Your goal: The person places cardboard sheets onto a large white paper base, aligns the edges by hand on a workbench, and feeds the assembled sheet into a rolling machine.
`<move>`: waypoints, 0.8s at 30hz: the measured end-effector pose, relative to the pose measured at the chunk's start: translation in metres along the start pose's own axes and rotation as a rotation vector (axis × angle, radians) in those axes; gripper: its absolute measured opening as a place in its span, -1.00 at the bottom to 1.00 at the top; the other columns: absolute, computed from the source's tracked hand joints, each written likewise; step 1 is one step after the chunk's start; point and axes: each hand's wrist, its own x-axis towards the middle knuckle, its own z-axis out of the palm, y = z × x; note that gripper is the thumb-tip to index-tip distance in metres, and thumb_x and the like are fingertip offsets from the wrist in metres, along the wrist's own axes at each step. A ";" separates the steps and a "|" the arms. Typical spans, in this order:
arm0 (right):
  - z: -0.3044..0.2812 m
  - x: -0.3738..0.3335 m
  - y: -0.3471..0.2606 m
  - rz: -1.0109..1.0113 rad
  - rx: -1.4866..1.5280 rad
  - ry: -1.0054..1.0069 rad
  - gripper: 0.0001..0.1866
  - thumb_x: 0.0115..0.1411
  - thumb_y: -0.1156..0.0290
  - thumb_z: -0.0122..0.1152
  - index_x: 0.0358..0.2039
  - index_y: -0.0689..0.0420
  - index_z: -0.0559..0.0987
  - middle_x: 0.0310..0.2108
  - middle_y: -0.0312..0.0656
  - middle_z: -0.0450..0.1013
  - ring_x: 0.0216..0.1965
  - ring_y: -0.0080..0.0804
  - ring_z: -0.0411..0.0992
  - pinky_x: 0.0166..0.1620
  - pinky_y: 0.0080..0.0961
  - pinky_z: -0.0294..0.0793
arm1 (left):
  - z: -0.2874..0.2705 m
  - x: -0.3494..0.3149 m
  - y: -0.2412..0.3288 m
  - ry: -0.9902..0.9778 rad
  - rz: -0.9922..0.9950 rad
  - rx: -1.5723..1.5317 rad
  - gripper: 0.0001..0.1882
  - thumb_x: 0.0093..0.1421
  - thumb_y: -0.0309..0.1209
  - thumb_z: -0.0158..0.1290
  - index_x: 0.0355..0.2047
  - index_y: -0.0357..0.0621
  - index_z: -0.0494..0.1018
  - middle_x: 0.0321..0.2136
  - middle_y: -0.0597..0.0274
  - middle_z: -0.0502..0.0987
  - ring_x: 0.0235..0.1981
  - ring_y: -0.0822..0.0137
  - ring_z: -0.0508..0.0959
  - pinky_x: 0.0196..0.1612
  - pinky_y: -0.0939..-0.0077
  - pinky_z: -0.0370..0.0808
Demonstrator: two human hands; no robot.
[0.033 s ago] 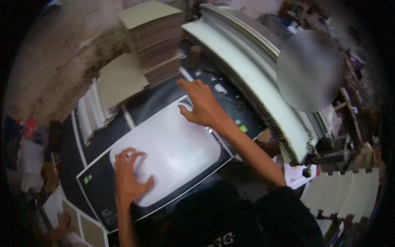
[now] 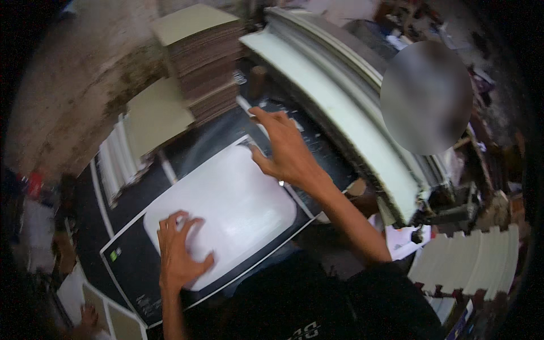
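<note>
A black printed sheet with a thin white border (image 2: 127, 283) lies on the dark tabletop in front of me. On it is a large white panel (image 2: 238, 204) with rounded corners; whether this is a separate piece or part of the print, I cannot tell. My left hand (image 2: 181, 255) is over the panel's near left part, its fingers curved and spread apart, holding nothing. Toward the far right corner, my right hand (image 2: 289, 153) reaches across the sheet's edge with thumb and fingers apart, also with nothing in it. Whether the fingertips press on the surface is unclear.
Brown boards with a pale top (image 2: 198, 25) form a tall stack at the back. Beside it lie a lower grey-beige board (image 2: 158, 113) and white strips (image 2: 119, 158). A long pale stack (image 2: 340, 113) runs along the right. Another person's hand (image 2: 89, 317) shows at lower left.
The scene has shifted slightly left in the view. Both my hands sit a little farther right over the white panel, with their fingers still apart.
</note>
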 end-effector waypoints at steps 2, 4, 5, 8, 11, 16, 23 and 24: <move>-0.058 -0.035 0.001 0.005 -0.145 0.103 -0.16 -0.01 0.54 0.19 0.33 0.24 0.13 0.13 0.03 0.42 0.14 -0.01 0.29 0.17 -0.03 0.21 | 0.004 0.004 0.016 -0.121 -0.006 -0.022 -0.22 -0.32 -0.22 0.38 0.03 -0.03 0.51 0.13 -0.04 0.26 0.20 -0.05 0.20 0.23 -0.09 0.13; -0.101 -0.067 0.024 0.116 -0.332 0.063 -0.07 -0.02 0.51 0.10 0.40 0.24 0.01 0.23 0.01 0.37 0.27 -0.06 0.19 0.31 -0.07 0.02 | 0.013 0.006 0.016 -0.146 -0.030 0.022 -0.17 -0.34 -0.19 0.41 0.06 -0.05 0.50 0.15 -0.05 0.24 0.22 -0.05 0.17 0.26 -0.10 0.09; -0.119 -0.084 0.032 0.204 -0.414 0.058 -0.05 -0.01 0.45 0.07 0.43 0.23 -0.04 0.24 -0.01 0.37 0.30 -0.07 0.15 0.35 -0.05 -0.06 | 0.016 0.008 0.017 -0.162 -0.046 0.047 -0.14 -0.35 -0.18 0.43 0.08 -0.07 0.49 0.15 -0.06 0.23 0.23 -0.05 0.16 0.27 -0.10 0.07; -0.147 -0.122 0.057 0.364 -0.550 -0.036 -0.01 0.01 0.38 0.06 0.44 0.20 -0.12 0.20 0.01 0.41 0.29 -0.06 0.15 0.36 0.06 -0.12 | 0.020 0.015 0.023 -0.174 -0.042 0.027 -0.09 -0.37 -0.18 0.45 0.11 -0.08 0.47 0.17 -0.06 0.22 0.24 -0.04 0.13 0.28 -0.10 0.06; -0.144 -0.130 0.070 0.397 -0.567 -0.113 -0.02 0.04 0.34 0.06 0.45 0.18 -0.14 0.16 0.03 0.43 0.29 -0.05 0.15 0.35 0.13 -0.12 | 0.022 0.013 0.023 -0.135 -0.043 0.028 -0.06 -0.38 -0.20 0.46 0.14 -0.07 0.45 0.17 -0.05 0.22 0.24 -0.04 0.14 0.28 -0.09 0.07; -0.137 -0.127 0.071 0.385 -0.604 -0.150 0.00 0.04 0.32 0.10 0.46 0.12 -0.13 0.24 0.01 0.36 0.30 -0.05 0.14 0.34 0.15 -0.12 | 0.019 0.012 0.023 -0.152 -0.064 0.022 -0.08 -0.35 -0.24 0.44 0.15 -0.06 0.44 0.16 -0.04 0.24 0.23 -0.03 0.17 0.27 -0.06 0.09; -0.130 -0.129 0.031 0.225 -0.304 -0.080 0.03 -0.08 0.49 0.11 0.46 0.11 -0.05 0.30 -0.15 0.35 0.30 -0.12 0.14 0.37 -0.07 -0.16 | 0.030 0.008 0.020 -0.103 -0.011 -0.023 -0.17 -0.33 -0.35 0.37 0.10 0.07 0.48 0.10 0.08 0.30 0.12 0.03 0.28 0.20 0.02 0.17; -0.120 -0.133 0.032 0.151 -0.162 -0.113 0.02 -0.08 0.50 0.11 0.45 0.13 -0.03 0.28 -0.17 0.37 0.28 -0.12 0.14 0.37 -0.08 -0.15 | 0.030 0.005 0.018 -0.111 -0.029 -0.019 -0.17 -0.34 -0.35 0.37 0.10 0.09 0.48 0.10 0.09 0.30 0.13 0.03 0.28 0.20 0.02 0.17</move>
